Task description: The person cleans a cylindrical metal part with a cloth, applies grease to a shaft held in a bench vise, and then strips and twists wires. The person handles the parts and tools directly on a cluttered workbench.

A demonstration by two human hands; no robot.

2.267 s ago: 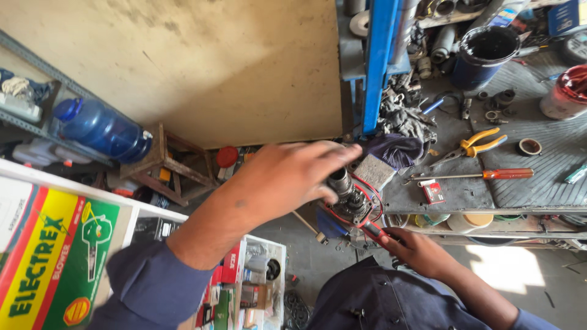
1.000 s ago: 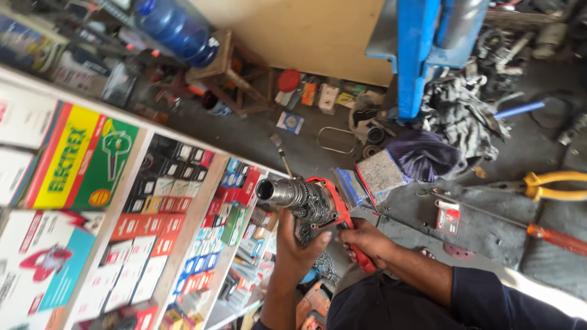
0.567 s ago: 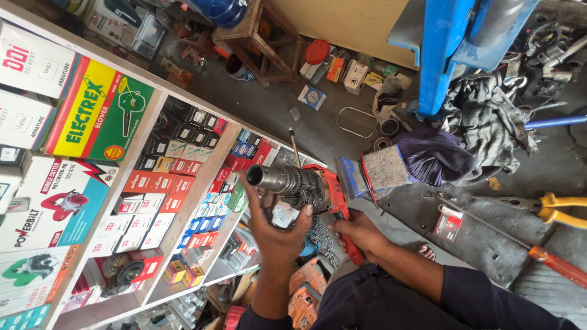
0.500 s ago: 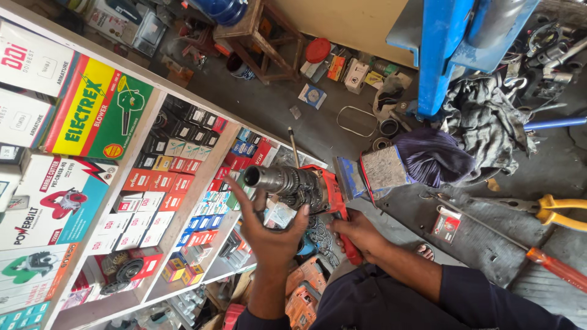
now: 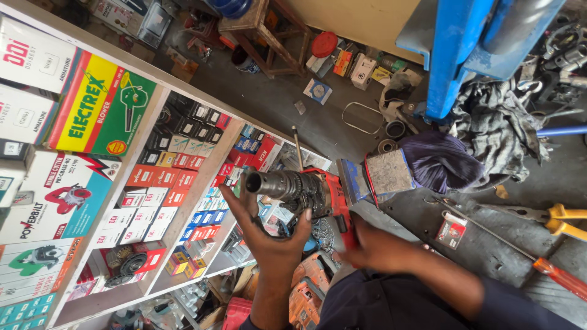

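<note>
Tool: red power tool [image 5: 318, 194], casing partly stripped, grey metal chuck barrel [image 5: 272, 182] and gear section bare; held up in mid-frame, over the floor beside the shelving.
Long axis: roughly left to right, barrel mouth to the left toward the shelves, red body to the right.
Left hand [image 5: 269, 235]: under and behind the barrel, palm up, fingers spread and curled loosely round the gear section; grip half open, touching the tool, not clenched.
Right hand [image 5: 376, 247]: at the right end, on the red body near the handle; blurred, so cannot tell how tightly its grip is closed.
Nearer hand: left is nearer the barrel, right nearer the body.
Left of tool: shelf unit [image 5: 131, 165] packed with small boxes, close to the barrel mouth.
Right of tool: table [image 5: 489, 250] with grey metal block [image 5: 388, 174], dark purple cloth [image 5: 443, 160], yellow-handled pliers [image 5: 559, 219], orange-handled screwdriver [image 5: 559, 276].
Far: wooden stool [image 5: 260, 30], blue steel post [image 5: 455, 52].
Obstruction: none between hands and tool; shelf edge crowds the barrel.
</note>
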